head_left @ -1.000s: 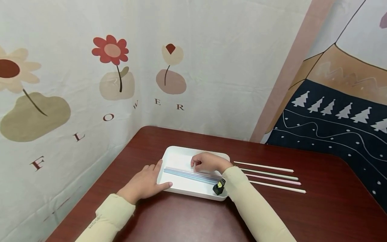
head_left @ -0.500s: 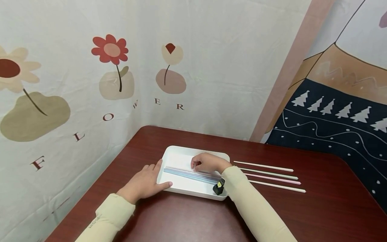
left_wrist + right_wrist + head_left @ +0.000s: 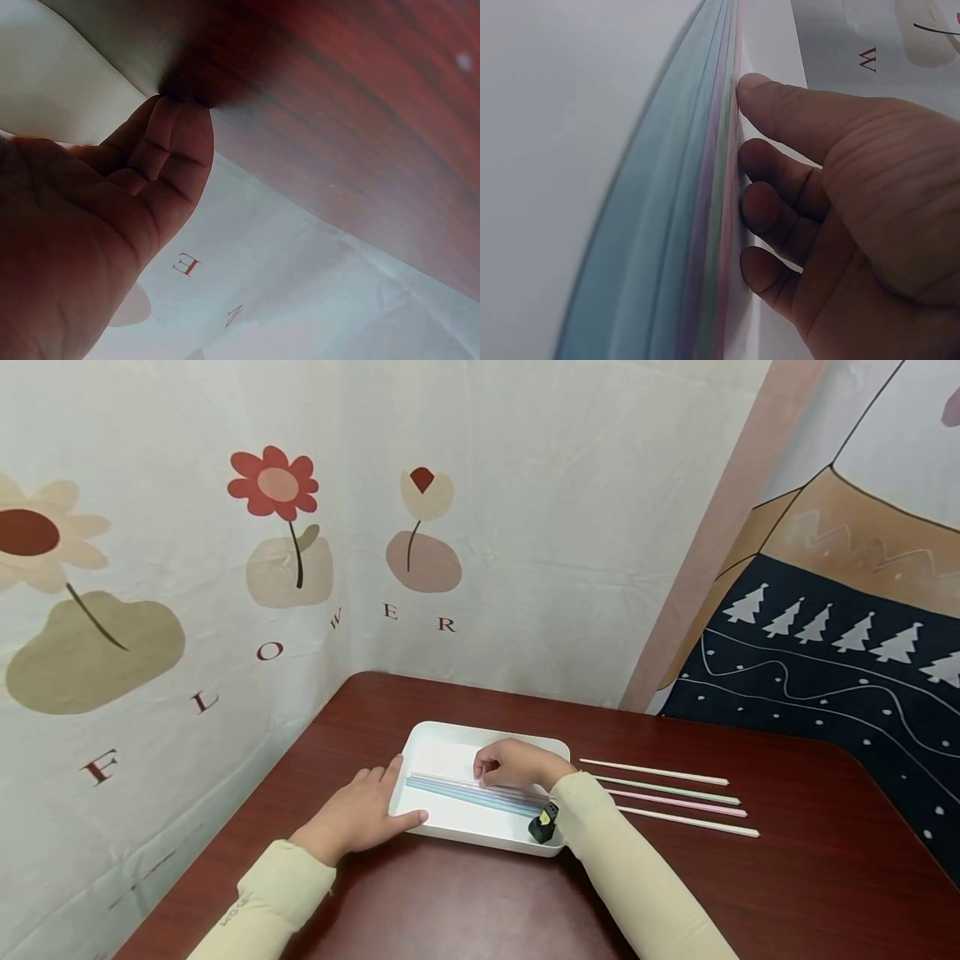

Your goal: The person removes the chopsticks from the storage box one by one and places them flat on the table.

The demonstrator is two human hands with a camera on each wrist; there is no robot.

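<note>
Barely anything's moved: left hand point(image 3: 356, 812) spread against the tray point(image 3: 450, 748), right hand point(image 3: 521, 762) relaxed by the strips point(image 3: 671, 225), so work looks paused.

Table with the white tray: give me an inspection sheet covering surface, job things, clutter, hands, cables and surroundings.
Surface: table, dark reddish, wood-grained.
Job's things: white tray holding a bundle of pastel strips; four separate strips on the table to its right.
Clutter: small black device by the right cuff, purpose unclear.
Hands: left hand touches the tray's left side; right hand, fingers bent, is close along the bundle's far side.
Cables: nothing seen.
Surroundings: white hanging with flowers and letters; dark printed fabric at right.
</note>
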